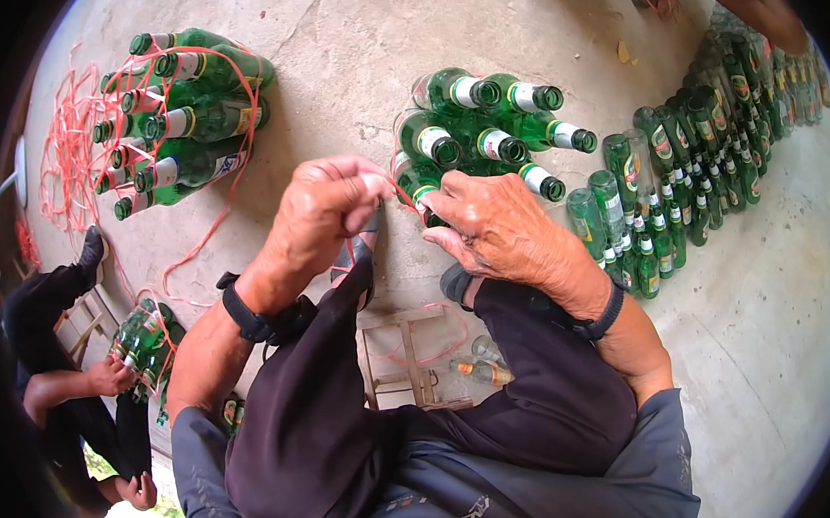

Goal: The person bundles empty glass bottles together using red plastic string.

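Observation:
Several green bottles (470,132) with white neck labels stand bunched together in front of me, a red plastic string (403,193) running around their left side. My left hand (325,207), at the bunch's lower left, is closed with thumb and fingers pinched on the string. At the lower edge of the bunch is my right hand (492,223), its fingers bent and its thumb near a bottle neck; the string reaches toward its fingertips. Whether those fingers grip the string cannot be made out clearly.
Another tied bunch of green bottles (187,121) lies at upper left beside tangled red string (67,144). Rows of bottles (697,145) line the right. A co-worker's hand (112,375) touches bottles at left; another person's arm (756,8) shows at upper right. A wooden stool (410,352) is below.

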`<state>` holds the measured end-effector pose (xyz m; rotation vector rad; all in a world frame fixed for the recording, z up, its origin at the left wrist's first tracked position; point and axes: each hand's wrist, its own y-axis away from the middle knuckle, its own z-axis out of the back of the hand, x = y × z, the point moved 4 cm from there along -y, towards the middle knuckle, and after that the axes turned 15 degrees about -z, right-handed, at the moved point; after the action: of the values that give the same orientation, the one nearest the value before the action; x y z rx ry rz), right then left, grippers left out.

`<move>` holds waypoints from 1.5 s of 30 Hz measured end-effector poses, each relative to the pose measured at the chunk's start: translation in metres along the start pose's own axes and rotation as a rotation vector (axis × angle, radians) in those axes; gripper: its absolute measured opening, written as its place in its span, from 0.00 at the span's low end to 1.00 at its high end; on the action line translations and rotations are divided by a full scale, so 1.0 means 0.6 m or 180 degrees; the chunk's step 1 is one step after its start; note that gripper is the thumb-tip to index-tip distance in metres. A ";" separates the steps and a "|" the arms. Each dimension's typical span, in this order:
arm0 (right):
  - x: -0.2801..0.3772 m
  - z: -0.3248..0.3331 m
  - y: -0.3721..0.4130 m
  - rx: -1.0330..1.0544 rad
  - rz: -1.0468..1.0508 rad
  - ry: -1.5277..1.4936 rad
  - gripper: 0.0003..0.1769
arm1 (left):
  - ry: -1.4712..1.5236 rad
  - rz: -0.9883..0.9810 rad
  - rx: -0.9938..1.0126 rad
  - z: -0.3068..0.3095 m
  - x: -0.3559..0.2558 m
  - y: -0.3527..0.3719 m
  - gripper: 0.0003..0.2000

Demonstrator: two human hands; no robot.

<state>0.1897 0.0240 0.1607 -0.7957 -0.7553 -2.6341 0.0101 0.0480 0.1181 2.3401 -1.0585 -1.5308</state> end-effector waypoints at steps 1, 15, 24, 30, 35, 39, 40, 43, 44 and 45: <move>0.002 0.001 -0.001 -0.0062 -0.0025 0.0001 0.15 | 0.0435 0.0002 -0.0227 0.015 0.008 -0.004 0.06; 0.001 -0.012 0.002 0.0053 -0.0122 0.0018 0.14 | 0.0546 -0.0526 0.0244 0.030 0.019 -0.003 0.10; 0.003 -0.014 -0.004 -0.0080 -0.0123 -0.0012 0.12 | 0.0462 0.0851 0.0968 -0.022 0.016 0.030 0.13; -0.001 -0.021 0.004 -0.0074 -0.0136 -0.0034 0.14 | 0.0570 0.1156 0.1194 -0.038 0.023 0.036 0.14; -0.002 -0.026 0.004 -0.0117 -0.0107 -0.0019 0.13 | 0.0807 0.1238 0.0774 -0.007 0.050 0.041 0.12; -0.007 -0.028 0.006 -0.0222 -0.0129 -0.0036 0.13 | 0.0527 0.1549 0.0535 -0.016 0.046 0.037 0.07; -0.007 -0.027 0.006 -0.0262 -0.0132 -0.0033 0.13 | 0.0493 0.1537 0.0555 -0.016 0.048 0.037 0.07; -0.009 -0.030 0.006 -0.0210 -0.0149 -0.0011 0.12 | -0.0307 0.1058 0.0610 -0.023 0.041 0.039 0.09; -0.008 -0.031 0.006 -0.0248 -0.0165 -0.0010 0.12 | -0.0336 0.1053 0.0639 -0.030 0.031 0.041 0.09; -0.007 -0.032 0.005 -0.0259 -0.0148 -0.0029 0.12 | -0.0853 0.1084 0.0837 -0.034 0.024 0.040 0.11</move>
<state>0.1863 0.0113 0.1458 -0.8220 -0.6808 -2.7199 0.0192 0.0165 0.1286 1.9911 -1.7147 -1.6816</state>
